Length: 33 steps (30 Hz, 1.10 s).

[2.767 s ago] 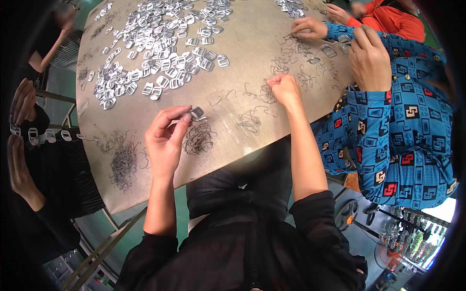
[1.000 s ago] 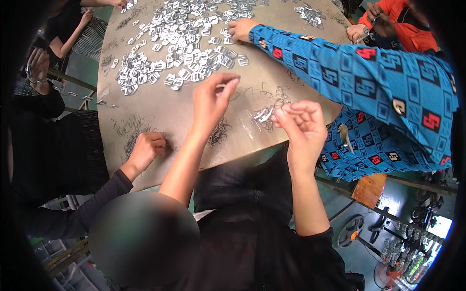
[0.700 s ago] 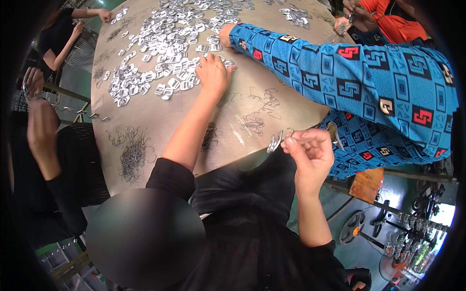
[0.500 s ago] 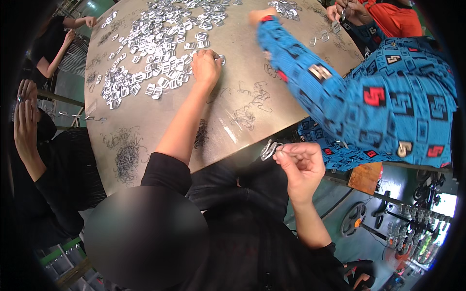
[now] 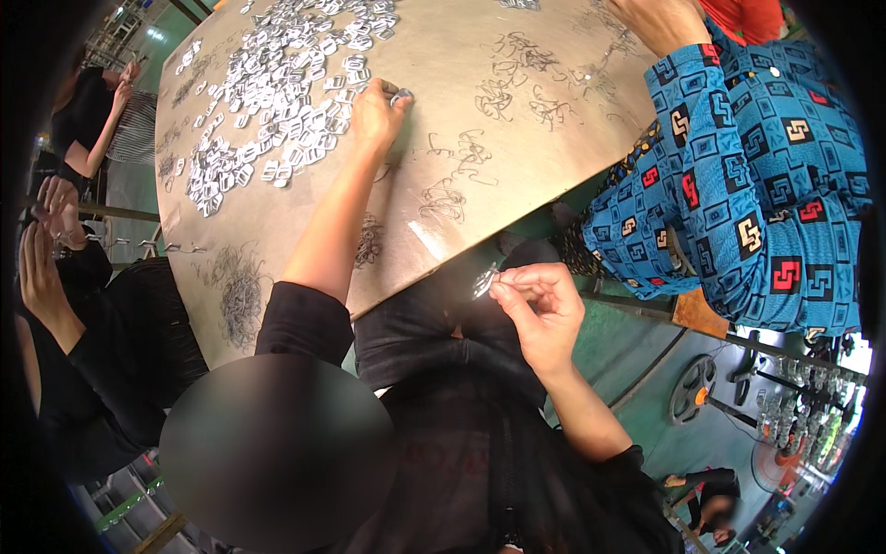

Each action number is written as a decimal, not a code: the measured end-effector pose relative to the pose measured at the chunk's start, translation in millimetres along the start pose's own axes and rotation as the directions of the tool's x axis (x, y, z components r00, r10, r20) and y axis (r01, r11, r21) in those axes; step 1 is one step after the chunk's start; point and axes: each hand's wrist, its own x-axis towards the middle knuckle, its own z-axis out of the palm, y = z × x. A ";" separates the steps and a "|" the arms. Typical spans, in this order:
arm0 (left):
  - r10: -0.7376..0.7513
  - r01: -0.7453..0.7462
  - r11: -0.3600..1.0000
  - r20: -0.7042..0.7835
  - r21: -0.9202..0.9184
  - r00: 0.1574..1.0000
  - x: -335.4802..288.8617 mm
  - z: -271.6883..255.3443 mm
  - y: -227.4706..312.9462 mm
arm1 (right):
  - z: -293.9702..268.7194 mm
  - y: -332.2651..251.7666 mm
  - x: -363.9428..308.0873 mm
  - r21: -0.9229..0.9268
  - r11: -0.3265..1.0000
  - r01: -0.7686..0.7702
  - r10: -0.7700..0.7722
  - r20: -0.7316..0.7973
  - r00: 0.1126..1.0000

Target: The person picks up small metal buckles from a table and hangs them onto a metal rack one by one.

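Note:
Far out over the table, my left hand [image 5: 374,115] is closed on a small silver metal buckle [image 5: 400,95], held at its fingertips. Just beside it lies a wide heap of similar flat silver buckles [image 5: 300,102]. My right hand [image 5: 546,309] is raised over my lap, off the table's near edge. Between its thumb and fingers it pinches a shiny silver metal piece [image 5: 483,281], which looks like one or more of the same buckles. Its exact shape is blurred.
The brown table [image 5: 388,249] carries tangles of thin dark wire pieces [image 5: 242,300], with more wire [image 5: 443,198] in front of me. At the right sits a co-worker in a blue patterned sleeve [image 5: 692,148]. Other people's hands [image 5: 51,268] are at the left.
The view has shifted a little. The co-worker's blue-sleeved arm has drawn back from the table's middle to the right. Both my hands keep their grips; the piece in my right hand has tilted.

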 end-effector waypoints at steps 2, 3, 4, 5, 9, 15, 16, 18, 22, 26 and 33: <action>0.032 -0.030 0.994 0.011 -0.103 0.999 -11.8 -1.2 9.8 | 0.3 1.7 0.8 -0.016 1.000 -0.009 0.009 0.002 1.000; 0.045 -0.043 0.988 0.011 -0.151 0.999 -19.7 -4.2 13.4 | 1.4 2.6 1.4 -0.022 1.000 -0.014 0.014 0.007 1.000; 0.050 -0.036 0.975 0.058 -0.220 0.997 -34.5 -10.1 26.1 | 0.3 3.8 1.2 -0.035 0.999 -0.009 0.009 0.003 1.000; 0.061 -0.028 0.957 0.108 -0.290 0.992 -54.9 -16.2 42.3 | -3.0 4.6 1.9 -0.058 0.998 0.000 0.000 -0.002 1.000; 0.083 0.088 0.853 0.302 -0.514 0.950 -148.4 -46.9 83.1 | -11.0 4.7 3.3 -0.093 0.996 0.015 -0.018 -0.029 0.999; 0.084 0.155 0.622 0.263 -0.767 0.961 -228.6 -87.8 120.1 | -5.3 1.7 -3.1 -0.112 0.993 0.048 -0.051 -0.019 0.999; 0.062 0.181 0.623 0.279 -0.761 0.958 -234.4 -91.6 131.4 | -10.3 -4.7 -3.7 -0.133 0.990 0.046 -0.048 -0.012 0.999; 0.018 0.233 0.620 0.311 -0.749 0.950 -243.1 -97.9 151.6 | -18.7 -16.2 -5.8 -0.118 0.993 0.008 -0.007 0.002 1.000; 0.116 0.079 0.718 0.231 -0.692 0.966 -248.6 -104.6 150.6 | -21.5 -19.1 -15.5 -0.207 0.978 0.025 -0.021 0.022 1.000; 0.090 0.139 0.691 0.276 -0.709 0.957 -253.5 -104.7 144.0 | -21.0 -20.1 -19.4 -0.159 0.986 0.048 -0.048 0.005 0.999; 0.153 0.095 0.697 0.277 -0.711 0.948 -260.5 -100.7 126.5 | -10.0 0.5 -23.8 -0.232 0.965 0.119 -0.119 0.014 0.993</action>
